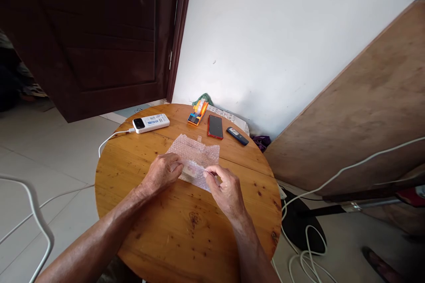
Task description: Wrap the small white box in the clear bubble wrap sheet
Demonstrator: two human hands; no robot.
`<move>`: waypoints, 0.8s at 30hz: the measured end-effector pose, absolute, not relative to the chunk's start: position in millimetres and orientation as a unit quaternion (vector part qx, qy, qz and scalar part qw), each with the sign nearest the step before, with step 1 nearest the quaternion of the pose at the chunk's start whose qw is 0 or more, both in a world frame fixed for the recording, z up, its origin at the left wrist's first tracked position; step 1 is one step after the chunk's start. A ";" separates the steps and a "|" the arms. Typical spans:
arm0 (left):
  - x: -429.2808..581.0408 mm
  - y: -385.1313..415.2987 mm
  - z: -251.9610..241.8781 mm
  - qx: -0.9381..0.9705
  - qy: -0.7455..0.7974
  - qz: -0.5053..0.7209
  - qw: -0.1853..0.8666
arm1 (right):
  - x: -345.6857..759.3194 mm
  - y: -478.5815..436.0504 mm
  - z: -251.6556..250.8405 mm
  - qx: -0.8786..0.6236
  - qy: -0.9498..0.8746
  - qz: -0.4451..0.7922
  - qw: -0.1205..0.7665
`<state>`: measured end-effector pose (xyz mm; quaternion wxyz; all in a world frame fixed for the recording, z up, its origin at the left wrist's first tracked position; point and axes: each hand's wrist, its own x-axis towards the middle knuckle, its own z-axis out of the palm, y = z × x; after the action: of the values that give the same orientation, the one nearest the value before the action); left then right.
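A sheet of clear bubble wrap (195, 152) lies on the round wooden table (159, 212). My left hand (162, 172) rests on the wrap's near left edge with its fingers curled over it. My right hand (226, 188) pinches the near right edge between thumb and fingers. A small pale object (191, 171) shows inside the wrap between the two hands; I cannot make out what it is.
At the table's far side lie a white power bank (151, 123) with a white cable (109, 137), an orange tape dispenser (198, 112), a red-cased phone (215, 126) and a small dark device (237, 135). A wooden board (361, 110) leans right. A dark door (93, 35) stands behind.
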<state>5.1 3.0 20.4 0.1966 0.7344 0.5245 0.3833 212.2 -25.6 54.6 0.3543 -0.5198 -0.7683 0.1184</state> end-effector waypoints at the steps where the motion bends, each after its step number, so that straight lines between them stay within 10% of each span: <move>1: 5.3 2.8 20.8 0.735 0.527 0.380 0.197 | 212.1 -25.2 54.0 -0.523 -0.765 0.120 0.356; 24: 15.2 6.6 15.9 0.699 0.515 0.405 0.287 | 207.2 -6.8 34.5 -0.515 -0.720 0.257 0.389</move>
<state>15.2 6.6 15.9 0.2872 0.6987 0.5147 0.4054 207.2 -6.8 34.5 0.3889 -0.5146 -0.7195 0.2573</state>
